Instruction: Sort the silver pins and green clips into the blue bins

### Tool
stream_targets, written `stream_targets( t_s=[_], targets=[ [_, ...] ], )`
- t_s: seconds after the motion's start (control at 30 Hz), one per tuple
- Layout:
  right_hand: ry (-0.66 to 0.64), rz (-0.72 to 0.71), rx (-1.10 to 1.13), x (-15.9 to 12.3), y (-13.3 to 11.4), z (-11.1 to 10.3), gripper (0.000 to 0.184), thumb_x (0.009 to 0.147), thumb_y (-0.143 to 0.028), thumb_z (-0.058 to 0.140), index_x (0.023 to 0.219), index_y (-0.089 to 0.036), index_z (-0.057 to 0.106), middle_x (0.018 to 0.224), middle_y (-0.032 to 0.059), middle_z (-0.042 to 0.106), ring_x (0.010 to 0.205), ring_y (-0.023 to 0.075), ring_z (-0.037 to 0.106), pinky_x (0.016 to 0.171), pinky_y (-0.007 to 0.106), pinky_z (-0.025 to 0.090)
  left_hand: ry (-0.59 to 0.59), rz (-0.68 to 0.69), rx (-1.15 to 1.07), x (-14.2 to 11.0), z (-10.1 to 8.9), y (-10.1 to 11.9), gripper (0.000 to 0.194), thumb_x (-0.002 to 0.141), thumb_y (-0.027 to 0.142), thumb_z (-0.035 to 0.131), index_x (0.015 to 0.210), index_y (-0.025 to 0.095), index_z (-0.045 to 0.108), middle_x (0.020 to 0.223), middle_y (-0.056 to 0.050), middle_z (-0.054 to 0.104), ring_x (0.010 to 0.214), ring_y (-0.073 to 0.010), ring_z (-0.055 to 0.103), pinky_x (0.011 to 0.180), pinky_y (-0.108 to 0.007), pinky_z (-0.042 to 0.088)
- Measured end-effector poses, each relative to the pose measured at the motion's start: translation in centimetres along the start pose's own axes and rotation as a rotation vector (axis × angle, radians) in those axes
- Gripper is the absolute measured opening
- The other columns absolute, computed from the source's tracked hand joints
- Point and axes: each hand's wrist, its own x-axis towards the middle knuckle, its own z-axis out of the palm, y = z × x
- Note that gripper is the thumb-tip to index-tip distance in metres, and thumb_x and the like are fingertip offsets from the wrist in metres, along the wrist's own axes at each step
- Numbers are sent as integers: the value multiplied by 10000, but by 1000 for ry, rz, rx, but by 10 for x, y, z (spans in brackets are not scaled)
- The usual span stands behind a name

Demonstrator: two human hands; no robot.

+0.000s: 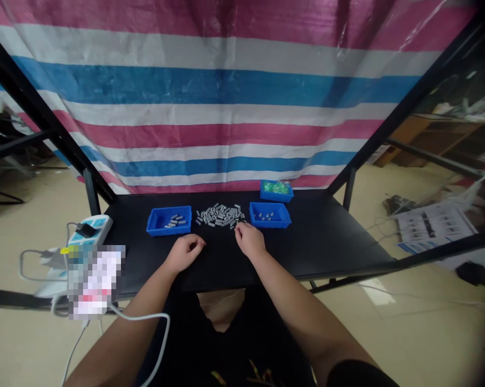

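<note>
My left hand point(185, 252) rests on the black table in front of the left blue bin point(149, 228). Its fingers are curled toward the thumb, with dark tabletop showing through the loop; I see nothing held. At the near right edge of a pile of small grey cylindrical pieces point(222, 216) is my right hand point(250, 239). Its thumb and fingers are pinched together, and whatever is between them is hidden or too small to name. Several grey cylinders point(176, 220) lie in the left bin. The right blue bin point(280, 221) holds several small pale pieces.
Behind the right bin stands another blue bin point(276, 197) with green, clear-wrapped items. A white power strip point(99, 228), cables and a blurred-out object point(97, 282) are at the table's left edge. A striped sheet point(226, 134) hangs behind, between black frame posts.
</note>
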Motion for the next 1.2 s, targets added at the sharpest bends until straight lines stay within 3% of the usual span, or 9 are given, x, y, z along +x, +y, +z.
stream_targets(
  t_s=[0.1, 0.17, 0.3, 0.4, 0.77, 0.87, 0.97, 1.07, 1.2],
  targets=[
    [89, -84, 157, -8, 7, -4, 264, 996, -304, 423, 1011, -232, 677, 990, 59, 692, 866, 179, 638, 764, 255, 455, 7, -1, 4, -1, 0, 0, 207, 926, 295, 537, 845, 195, 699, 897, -54, 736, 841, -190, 684, 792, -292, 507],
    [219, -102, 275, -12, 14, -8, 308, 1010, -335, 400, 1036, -216, 683, 1006, 77, 697, 898, 185, 646, 828, 270, 487, 10, 3, 7, -2, 0, 0, 200, 920, 291, 542, 843, 195, 699, 891, -54, 735, 841, -191, 682, 794, -294, 507],
    [513, 46, 422, -13, 29, -9, 364, 1000, -400, 414, 1100, -184, 690, 1067, 115, 706, 930, 209, 669, 879, 332, 545, 14, 7, 1, -3, 1, -2, 191, 907, 287, 551, 843, 196, 706, 887, -59, 737, 837, -195, 680, 802, -304, 513],
    [587, 152, 474, -8, 38, -3, 401, 978, -430, 438, 1135, -160, 690, 1088, 133, 711, 879, 217, 692, 824, 355, 590, 15, 9, -4, -3, 1, -2, 199, 906, 296, 550, 840, 195, 708, 891, -65, 740, 839, -199, 678, 804, -310, 516],
    [612, 205, 555, 0, 48, 9, 468, 959, -460, 469, 1190, -112, 681, 1060, 143, 717, 755, 191, 699, 691, 329, 623, 6, 0, -3, -3, 0, -1, 205, 919, 295, 543, 844, 197, 707, 893, -57, 733, 835, -192, 680, 799, -300, 508],
    [612, 191, 549, -2, 47, 7, 426, 954, -445, 483, 1143, -127, 693, 1035, 131, 716, 776, 192, 689, 728, 328, 611, 8, 3, -8, -2, 0, -1, 201, 915, 292, 548, 838, 197, 708, 893, -57, 733, 833, -192, 679, 801, -302, 507],
    [564, 105, 513, -7, 41, 1, 350, 955, -412, 493, 1046, -157, 715, 953, 98, 706, 775, 181, 660, 780, 317, 580, 6, 5, -6, -2, 1, 0, 201, 918, 295, 547, 843, 195, 704, 888, -56, 732, 833, -192, 678, 802, -303, 504],
    [411, -22, 462, -11, 32, -5, 309, 966, -369, 482, 1043, -189, 721, 903, 69, 680, 760, 172, 625, 776, 302, 549, 4, 9, -2, -2, 1, 0, 202, 923, 292, 542, 844, 194, 699, 891, -55, 730, 841, -191, 679, 805, -299, 500],
    [249, -232, 379, -12, 20, -5, 278, 957, -295, 508, 1132, -226, 712, 1048, 76, 648, 975, 207, 604, 928, 340, 505, 1, 9, 2, -3, 1, -1, 188, 921, 277, 543, 846, 194, 694, 892, -49, 728, 840, -185, 677, 797, -288, 495]
  ],
)
